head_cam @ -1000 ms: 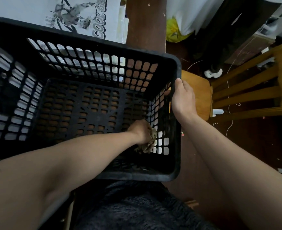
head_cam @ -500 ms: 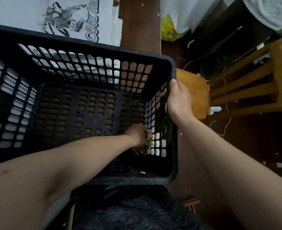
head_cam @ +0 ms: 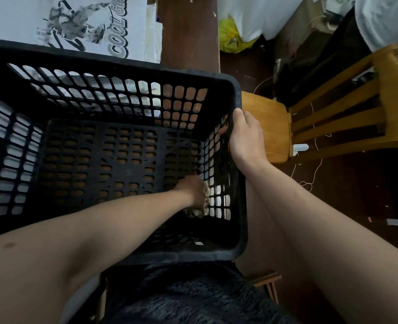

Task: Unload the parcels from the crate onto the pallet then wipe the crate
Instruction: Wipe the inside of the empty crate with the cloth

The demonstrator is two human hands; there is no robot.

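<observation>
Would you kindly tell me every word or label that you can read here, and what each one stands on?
"COOL GIR": printed on the white bag behind the crate; the frame's top edge cuts off the rest.
No other text can be read.

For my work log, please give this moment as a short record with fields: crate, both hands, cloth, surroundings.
crate: black, latticed, no parcel visible inside
left hand: inside the crate, gripping a cloth at the foot of its right wall
right hand: gripping the crate's right rim
stage: wiping
nearby: wooden chair at right; white printed bag beyond the crate
</observation>
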